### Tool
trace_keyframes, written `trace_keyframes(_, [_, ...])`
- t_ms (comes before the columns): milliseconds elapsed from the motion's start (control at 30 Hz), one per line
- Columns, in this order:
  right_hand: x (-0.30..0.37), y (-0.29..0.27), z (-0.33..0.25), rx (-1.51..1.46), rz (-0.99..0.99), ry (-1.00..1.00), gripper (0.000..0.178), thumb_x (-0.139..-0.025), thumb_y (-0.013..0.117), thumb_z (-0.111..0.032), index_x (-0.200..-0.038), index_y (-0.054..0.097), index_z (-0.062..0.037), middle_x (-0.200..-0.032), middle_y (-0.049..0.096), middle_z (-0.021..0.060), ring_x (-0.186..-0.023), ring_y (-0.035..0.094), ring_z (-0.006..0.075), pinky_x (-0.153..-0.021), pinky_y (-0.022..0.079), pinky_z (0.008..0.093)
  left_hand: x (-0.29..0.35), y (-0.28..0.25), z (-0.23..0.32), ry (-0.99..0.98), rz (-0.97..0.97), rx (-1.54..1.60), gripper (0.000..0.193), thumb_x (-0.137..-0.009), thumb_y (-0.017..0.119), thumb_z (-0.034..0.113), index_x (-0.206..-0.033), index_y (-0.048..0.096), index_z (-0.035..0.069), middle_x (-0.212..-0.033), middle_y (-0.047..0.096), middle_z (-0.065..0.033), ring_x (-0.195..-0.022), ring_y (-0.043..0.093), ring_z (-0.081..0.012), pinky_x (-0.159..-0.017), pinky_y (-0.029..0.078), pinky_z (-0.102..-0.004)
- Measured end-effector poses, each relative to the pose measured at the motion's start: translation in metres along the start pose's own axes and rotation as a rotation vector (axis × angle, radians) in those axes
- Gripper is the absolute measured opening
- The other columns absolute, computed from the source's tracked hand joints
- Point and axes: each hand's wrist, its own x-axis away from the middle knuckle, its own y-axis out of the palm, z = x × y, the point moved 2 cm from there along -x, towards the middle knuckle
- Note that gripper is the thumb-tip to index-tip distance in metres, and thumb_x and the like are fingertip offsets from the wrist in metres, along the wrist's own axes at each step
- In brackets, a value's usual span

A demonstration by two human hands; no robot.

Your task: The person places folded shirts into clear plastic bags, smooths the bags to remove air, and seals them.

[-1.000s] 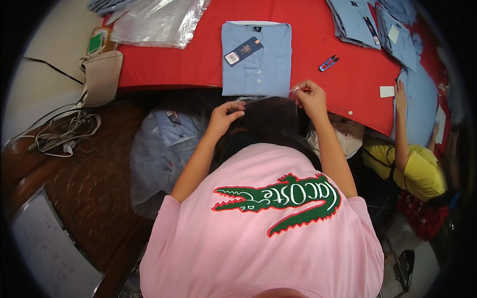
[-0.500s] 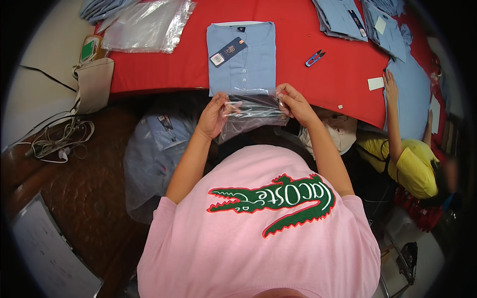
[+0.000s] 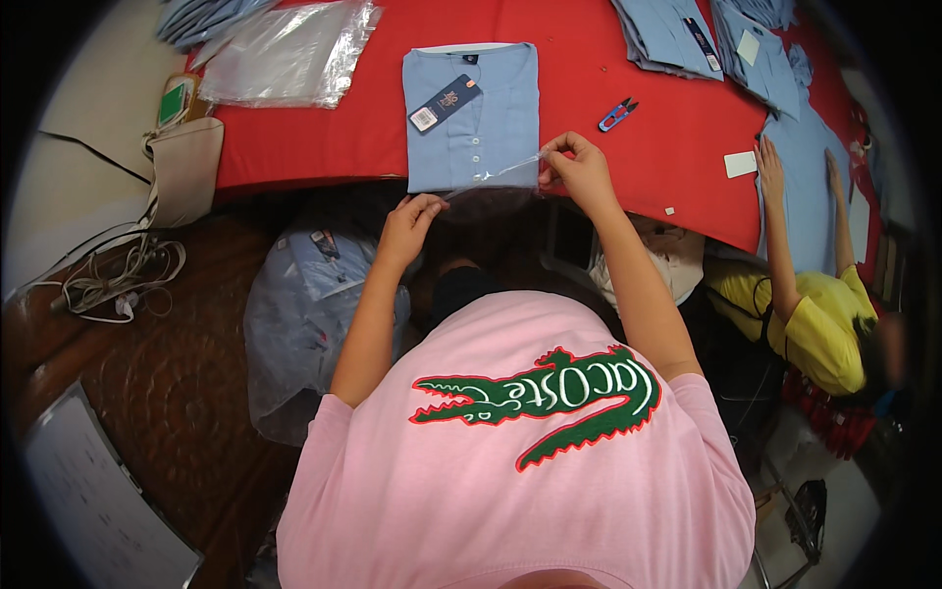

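A clear plastic bag is stretched between my two hands at the near edge of the table. My left hand pinches one corner just below the edge. Higher up, my right hand is closed on the opposite corner, so the bag's edge slants. Behind the bag lies a folded light blue shirt, buttons upward, with a dark hang tag on its front. The lower part of the bag is hard to see against the dark floor.
On the red table are a stack of clear bags, thread snips, a white card and folded blue shirts. At right, a person in yellow flattens a blue garment. A bag of packed shirts stands at lower left.
The bag has gone from bunched between my hands to stretched along one edge. My right hand has risen toward the shirt and my left has dropped slightly. The co-worker's second hand now shows on the garment.
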Motion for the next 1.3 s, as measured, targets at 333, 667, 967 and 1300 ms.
trace_keyframes(333, [-0.003,0.032,0.018,0.074,0.180,-0.333,0.021,-0.095,0.063,0.009,-0.116,0.063,0.0077,-0.116,0.069,0.0144,-0.109,0.076,0.0240,-0.098,0.062,0.0352,-0.009,-0.025,0.009,0.111,0.379,-0.250,0.018,-0.100,0.070,0.013,-0.108,0.077,-0.002,-0.102,0.074,-0.0157,-0.089,0.072,-0.0314,-0.083,0.056,-0.0400])
trace_keyframes(667, [0.006,0.043,0.018,0.438,0.225,-0.489,0.028,-0.081,0.073,0.009,-0.107,0.074,-0.0016,-0.112,0.065,0.0143,-0.105,0.068,0.0291,-0.093,0.057,0.0395,-0.026,-0.035,0.020,0.055,0.400,-0.244,0.021,-0.100,0.063,0.006,-0.112,0.076,-0.005,-0.100,0.074,-0.0235,-0.083,0.075,-0.0343,-0.079,0.058,-0.0428])
trace_keyframes(967, [-0.006,0.037,0.022,0.453,0.282,-0.560,0.007,-0.089,0.073,-0.001,-0.094,0.070,-0.0009,-0.103,0.062,0.0158,-0.095,0.067,0.0350,-0.085,0.057,0.0428,-0.071,-0.069,-0.011,-0.099,0.262,-0.094,0.025,-0.099,0.058,0.001,-0.118,0.074,-0.005,-0.104,0.077,-0.0156,-0.086,0.071,-0.0210,-0.080,0.059,-0.0366])
trace_keyframes(1300, [-0.006,0.036,0.024,0.494,0.319,-0.516,0.005,-0.087,0.071,-0.004,-0.091,0.069,-0.0015,-0.101,0.062,0.0162,-0.094,0.067,0.0372,-0.082,0.056,0.0473,-0.052,-0.052,-0.013,0.026,0.080,0.173,0.042,-0.092,0.058,-0.014,-0.132,0.061,-0.003,-0.140,0.063,-0.0165,-0.129,0.065,-0.0264,-0.114,0.047,-0.0364])
